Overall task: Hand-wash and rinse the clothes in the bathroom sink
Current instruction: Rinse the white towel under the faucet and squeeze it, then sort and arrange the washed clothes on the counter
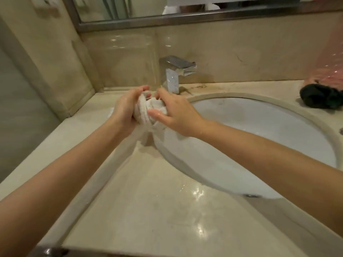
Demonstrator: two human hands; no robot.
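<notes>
A wet white cloth [143, 110] is bunched between both my hands, above the left rim of the sink [259, 127] and partly over the counter. My left hand [126, 106] grips its left side with the fingers curled round it. My right hand [174, 112] holds the right side, thumb laid across the front of the bundle. A tail of the cloth hangs down toward the sink's edge. Both hands look wet.
A square chrome faucet [176, 73] stands just behind my hands, with no water visibly running. A black garment [321, 97] lies on the beige counter [148, 201] at the far right, under a pink plastic bag [332, 71]. A mirror [167, 8] hangs above.
</notes>
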